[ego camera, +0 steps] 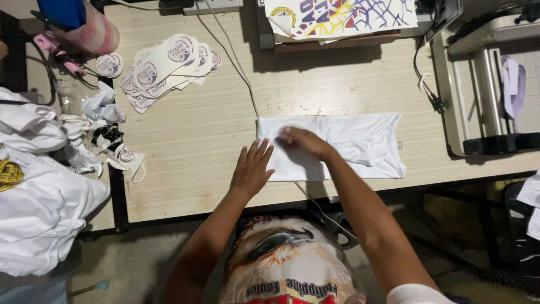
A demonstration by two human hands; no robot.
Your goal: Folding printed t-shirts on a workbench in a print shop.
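Folded white shirt (pixel 337 147) lying flat on the wooden counter (pixel 197 141), near its front edge. Left hand (pixel 251 170) pressed on its left edge, fingers spread flat, gripping nothing. Right hand (pixel 304 143) flat on top, likewise open.

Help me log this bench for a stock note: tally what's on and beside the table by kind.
Folded white shirt under both hands: 1
Piles of white shirts on the left: 1
Stacks of printed round stickers: 1
Printed sheets at the top: 1
Total: 4
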